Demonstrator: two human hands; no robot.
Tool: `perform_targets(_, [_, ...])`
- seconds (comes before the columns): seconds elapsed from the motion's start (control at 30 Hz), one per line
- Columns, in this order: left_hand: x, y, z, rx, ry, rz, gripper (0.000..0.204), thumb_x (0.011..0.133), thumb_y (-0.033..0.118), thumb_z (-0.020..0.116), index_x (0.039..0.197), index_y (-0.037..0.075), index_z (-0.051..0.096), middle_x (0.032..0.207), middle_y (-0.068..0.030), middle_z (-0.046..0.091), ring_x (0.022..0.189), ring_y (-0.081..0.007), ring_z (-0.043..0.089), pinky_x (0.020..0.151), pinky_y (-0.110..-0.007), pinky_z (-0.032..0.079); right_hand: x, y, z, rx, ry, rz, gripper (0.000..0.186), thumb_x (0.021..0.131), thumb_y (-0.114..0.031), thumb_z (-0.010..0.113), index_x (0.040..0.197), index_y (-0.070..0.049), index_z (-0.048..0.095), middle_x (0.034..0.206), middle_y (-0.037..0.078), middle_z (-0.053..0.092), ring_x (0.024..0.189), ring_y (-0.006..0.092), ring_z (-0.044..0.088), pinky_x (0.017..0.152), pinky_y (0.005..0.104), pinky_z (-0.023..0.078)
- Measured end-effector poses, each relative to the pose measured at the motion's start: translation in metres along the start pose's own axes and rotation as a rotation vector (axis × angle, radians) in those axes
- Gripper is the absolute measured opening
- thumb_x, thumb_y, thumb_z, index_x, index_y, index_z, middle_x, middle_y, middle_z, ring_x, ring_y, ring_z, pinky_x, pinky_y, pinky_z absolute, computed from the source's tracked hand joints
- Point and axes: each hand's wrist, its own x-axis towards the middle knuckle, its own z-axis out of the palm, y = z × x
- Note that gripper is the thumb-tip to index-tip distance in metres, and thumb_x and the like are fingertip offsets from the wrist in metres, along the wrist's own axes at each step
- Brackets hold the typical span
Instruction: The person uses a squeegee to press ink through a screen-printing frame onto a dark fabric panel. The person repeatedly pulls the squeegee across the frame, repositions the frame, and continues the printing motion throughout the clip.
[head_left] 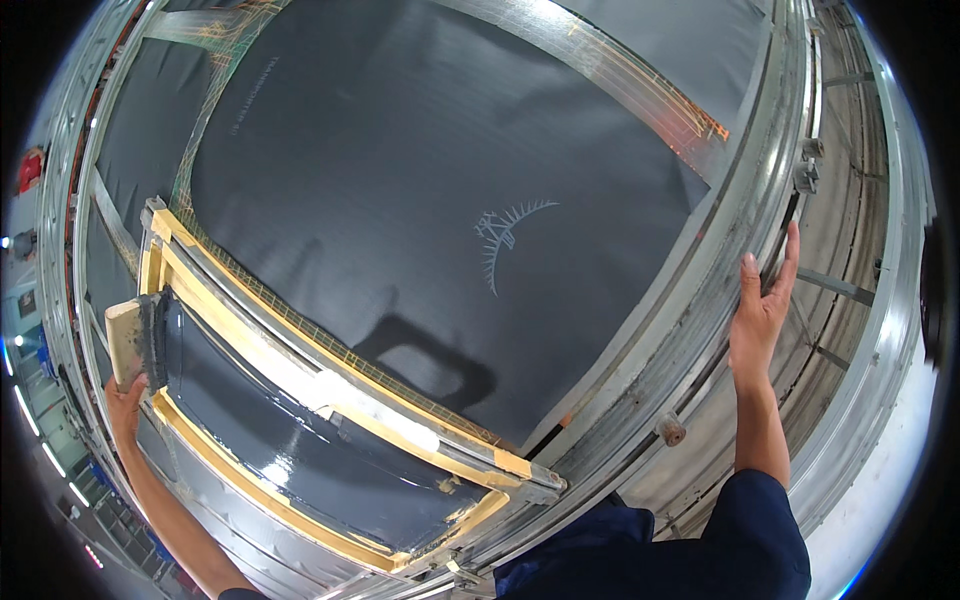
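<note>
My left hand (125,405) is closed around a squeegee (125,345) with a pale wooden handle and an ink-darkened edge. The squeegee stands at the left end of a screen-printing frame (255,478), whose rim is covered in yellow tape. Glossy dark ink (290,455) is spread over the mesh inside. At the right, my right hand (762,325) has thumb and fingers stretched out beside the long metal rail (690,285); whether it touches the rail I cannot tell.
Dark grey fabric (350,170) lies beyond the frame, bearing a pale spiky curved print (510,235). Worn transparent tape strips (625,75) border it. A round knob (670,430) and a metal clamp (806,175) stick out along the right rail.
</note>
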Motion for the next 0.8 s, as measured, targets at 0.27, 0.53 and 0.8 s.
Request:
perform_targets(0.27, [0.002,0.005,0.001,-0.018,-0.002,-0.04,0.042,0.09,0.015,0.081,0.125,-0.003,0.067,0.114,-0.008,0.074,0.104,-0.0166,0.067,0.096,-0.031,0.051,0.0,-0.002,-0.002,0.001,-0.017,0.022,0.064,0.107,-0.01,0.053,0.163,-0.002,0.023,0.17,0.014,0.025,0.157,0.0239,0.021,0.127,0.038,0.016])
perform_targets(0.53, [-0.007,0.024,0.005,0.13,0.059,-0.073,0.045,0.088,0.027,0.084,0.119,-0.003,0.068,0.107,-0.0091,0.074,0.098,-0.018,0.067,0.091,-0.033,0.052,0.001,-0.002,-0.002,-0.136,-0.022,-0.028,0.063,0.107,-0.011,0.052,0.163,0.0,0.024,0.169,0.015,0.026,0.158,0.025,0.02,0.128,0.0394,0.014])
perform_targets(0.8, [-0.005,0.029,0.004,0.072,0.015,-0.095,0.047,0.087,0.026,0.086,0.119,-0.003,0.067,0.107,-0.0091,0.073,0.097,-0.0176,0.067,0.09,-0.032,0.052,0.002,0.0,-0.002,-0.134,-0.008,-0.021,0.062,0.107,-0.01,0.051,0.162,0.0,0.025,0.169,0.015,0.027,0.158,0.0257,0.02,0.128,0.0406,0.013])
